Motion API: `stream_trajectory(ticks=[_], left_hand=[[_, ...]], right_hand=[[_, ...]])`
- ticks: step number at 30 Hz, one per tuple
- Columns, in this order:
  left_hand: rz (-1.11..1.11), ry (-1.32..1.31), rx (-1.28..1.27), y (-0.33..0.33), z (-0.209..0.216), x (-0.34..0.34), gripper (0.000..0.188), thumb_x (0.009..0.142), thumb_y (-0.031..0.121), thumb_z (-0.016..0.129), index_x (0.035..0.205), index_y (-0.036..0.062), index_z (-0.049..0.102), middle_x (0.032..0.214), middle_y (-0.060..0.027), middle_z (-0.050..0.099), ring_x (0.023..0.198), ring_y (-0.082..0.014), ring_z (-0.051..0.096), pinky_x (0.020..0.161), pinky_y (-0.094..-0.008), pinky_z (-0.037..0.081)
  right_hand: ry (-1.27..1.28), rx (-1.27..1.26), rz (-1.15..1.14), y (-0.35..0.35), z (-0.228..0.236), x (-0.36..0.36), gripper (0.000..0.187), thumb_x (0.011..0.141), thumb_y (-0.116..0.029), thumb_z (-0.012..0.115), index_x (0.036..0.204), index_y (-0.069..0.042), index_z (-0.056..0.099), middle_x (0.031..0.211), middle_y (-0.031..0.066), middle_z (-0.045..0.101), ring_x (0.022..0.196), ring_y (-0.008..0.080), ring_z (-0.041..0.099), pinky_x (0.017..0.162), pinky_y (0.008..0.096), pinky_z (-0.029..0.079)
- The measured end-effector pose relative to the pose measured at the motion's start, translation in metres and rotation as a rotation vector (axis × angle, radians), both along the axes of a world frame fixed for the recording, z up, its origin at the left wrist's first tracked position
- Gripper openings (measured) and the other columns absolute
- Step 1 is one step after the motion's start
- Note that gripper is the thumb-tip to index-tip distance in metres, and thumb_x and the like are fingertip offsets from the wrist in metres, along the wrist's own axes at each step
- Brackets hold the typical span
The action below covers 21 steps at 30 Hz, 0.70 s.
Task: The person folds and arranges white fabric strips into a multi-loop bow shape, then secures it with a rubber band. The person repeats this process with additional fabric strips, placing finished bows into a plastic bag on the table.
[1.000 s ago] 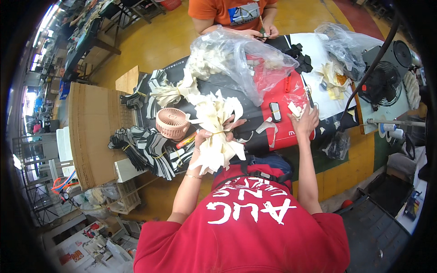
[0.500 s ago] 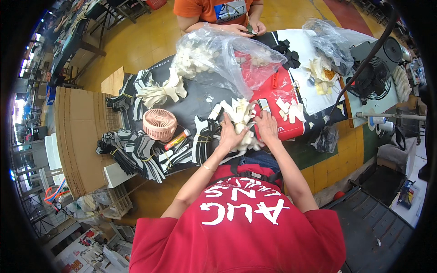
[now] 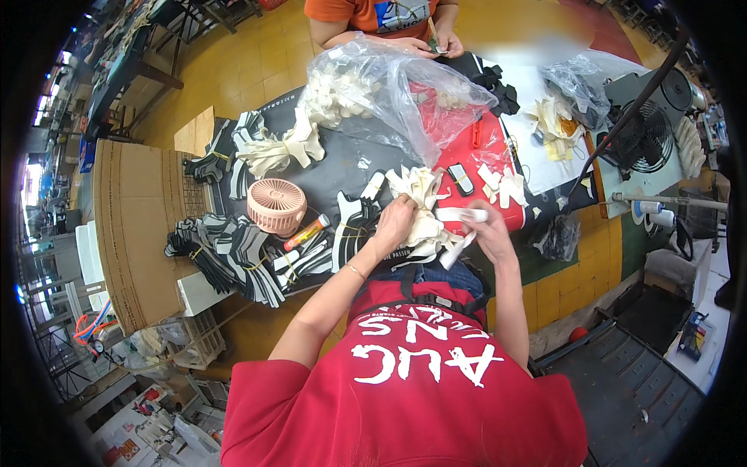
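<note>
A bundle of cream fabric pieces [image 3: 419, 185] lies on the table in front of me, pinched in at its middle. My left hand [image 3: 397, 224] is closed on the left side of this bundle, its fingertips at the narrow part. To the right, my right hand [image 3: 493, 235] grips a white fabric strip [image 3: 459, 213] that stretches sideways from the bundle. Whether the strip's inner end is still inside the bundle cannot be made out. Beside my left hand lie tied black-and-grey fabric pieces [image 3: 352, 226]. A small black-and-white object [image 3: 461, 179] rests just beyond the strip.
A pink fan [image 3: 276, 205] and an orange-yellow tube [image 3: 306, 232] stand left among striped bundles [image 3: 233, 253]. A clear plastic bag [image 3: 389, 93] of cream pieces lies farther back. Across the table, a person in orange [image 3: 373, 19] handles something small. A black fan [image 3: 642, 136] is at right.
My right hand has moved right, away from the bundle, and now holds a white strip. My left hand has closed from a spread pose onto the bundle.
</note>
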<state>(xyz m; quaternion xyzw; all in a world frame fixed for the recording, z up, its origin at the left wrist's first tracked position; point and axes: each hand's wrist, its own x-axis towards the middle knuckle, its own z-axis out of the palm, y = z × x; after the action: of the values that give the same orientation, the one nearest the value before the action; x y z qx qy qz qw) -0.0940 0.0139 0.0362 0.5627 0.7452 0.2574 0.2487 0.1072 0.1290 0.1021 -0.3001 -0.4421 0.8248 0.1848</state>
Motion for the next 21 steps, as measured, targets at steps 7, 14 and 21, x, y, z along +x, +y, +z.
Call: stream_trajectory(ticks=[7,14,21], left_hand=[[0.009,-0.248,-0.095,0.005,-0.008,-0.015,0.023,0.074,0.003,0.060,0.096,-0.0040,0.058,0.100,-0.0245,0.058,0.097,-0.0431,0.056,0.084,-0.0449,0.047],[0.047,-0.398,-0.018,-0.001,0.000,-0.022,0.018,0.087,0.013,0.049,0.090,-0.0046,0.052,0.084,-0.0288,0.060,0.087,-0.0451,0.058,0.074,-0.0480,0.045],[-0.119,-0.376,0.023,-0.012,0.011,-0.008,0.021,0.089,0.010,0.049,0.104,-0.0041,0.045,0.098,-0.0290,0.053,0.090,-0.0478,0.056,0.080,-0.0505,0.046]], right_hand=[[-0.650,0.586,0.251,-0.018,-0.067,-0.072,0.035,0.073,-0.014,0.078,0.101,0.002,0.062,0.089,0.0107,0.068,0.083,0.0148,0.064,0.070,0.0287,0.050],[-0.540,0.593,0.063,-0.031,-0.078,-0.073,0.032,0.070,-0.002,0.071,0.099,-0.003,0.058,0.076,0.0100,0.062,0.069,0.0210,0.061,0.064,0.0335,0.048],[-0.494,0.875,0.035,-0.037,-0.066,-0.070,0.033,0.070,0.002,0.063,0.102,-0.007,0.066,0.074,0.0089,0.057,0.070,0.0241,0.058,0.067,0.0355,0.047]])
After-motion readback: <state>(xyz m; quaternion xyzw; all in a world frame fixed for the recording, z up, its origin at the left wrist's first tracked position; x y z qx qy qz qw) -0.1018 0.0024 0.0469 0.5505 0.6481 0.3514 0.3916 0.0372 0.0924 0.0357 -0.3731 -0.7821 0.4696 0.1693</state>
